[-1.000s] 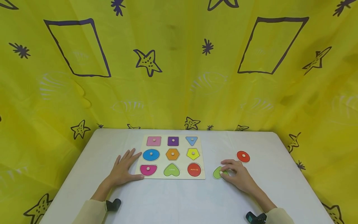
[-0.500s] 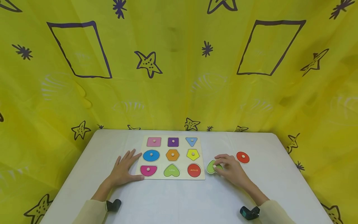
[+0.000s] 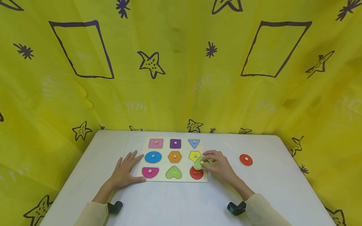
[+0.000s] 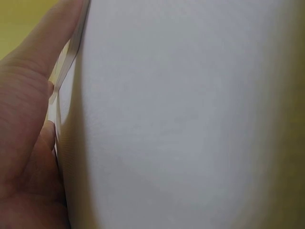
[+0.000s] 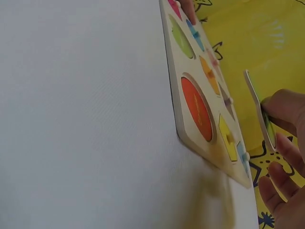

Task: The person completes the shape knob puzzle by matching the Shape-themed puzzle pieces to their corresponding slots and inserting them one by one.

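The right hand [image 3: 219, 166] reaches over the puzzle board [image 3: 172, 177], fingers pinching the green piece [image 3: 200, 162] above it; the left hand [image 3: 125, 168] rests flat, fingers spread.

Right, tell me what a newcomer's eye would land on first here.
First the bright yellow curtain with dark stars and rectangles, hanging behind and around the white table. Next the wooden shape puzzle board at mid-table, where the right hand holds a green heart piece above the board's right edge. A lone red circle piece lies on the table to the right.
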Available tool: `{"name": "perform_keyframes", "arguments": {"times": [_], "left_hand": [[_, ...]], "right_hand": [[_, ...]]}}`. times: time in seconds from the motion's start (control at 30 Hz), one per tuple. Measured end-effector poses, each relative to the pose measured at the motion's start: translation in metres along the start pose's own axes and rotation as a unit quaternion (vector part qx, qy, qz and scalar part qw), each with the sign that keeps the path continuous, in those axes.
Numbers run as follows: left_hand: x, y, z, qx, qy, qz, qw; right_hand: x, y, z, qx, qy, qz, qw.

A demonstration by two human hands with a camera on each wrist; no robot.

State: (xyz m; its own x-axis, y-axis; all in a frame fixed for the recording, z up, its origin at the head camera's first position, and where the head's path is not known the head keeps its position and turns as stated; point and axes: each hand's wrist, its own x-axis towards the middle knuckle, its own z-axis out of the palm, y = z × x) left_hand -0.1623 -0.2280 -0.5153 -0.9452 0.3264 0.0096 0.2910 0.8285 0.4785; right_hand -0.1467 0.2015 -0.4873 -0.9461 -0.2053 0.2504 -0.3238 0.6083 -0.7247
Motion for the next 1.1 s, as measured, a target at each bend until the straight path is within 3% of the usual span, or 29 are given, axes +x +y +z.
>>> {"name": "perform_keyframes", "arguments": {"times": [0.5, 0.87, 1.1], "left_hand": [[0.001, 0.002, -0.002, -0.002, 0.002, 0.007, 1.0000], [0.000, 0.001, -0.001, 0.000, 0.002, 0.003, 1.0000], [0.001, -0.001, 0.001, 0.002, 0.001, 0.000, 1.0000]], "right_hand": [[0.019, -0.030, 0.031, 0.041, -0.025, -0.009, 0.999], [0.024, -0.041, 0.057, 0.055, -0.019, -0.033, 0.998], [0.023, -0.045, 0.078, 0.064, -0.021, -0.019, 0.998]]}}
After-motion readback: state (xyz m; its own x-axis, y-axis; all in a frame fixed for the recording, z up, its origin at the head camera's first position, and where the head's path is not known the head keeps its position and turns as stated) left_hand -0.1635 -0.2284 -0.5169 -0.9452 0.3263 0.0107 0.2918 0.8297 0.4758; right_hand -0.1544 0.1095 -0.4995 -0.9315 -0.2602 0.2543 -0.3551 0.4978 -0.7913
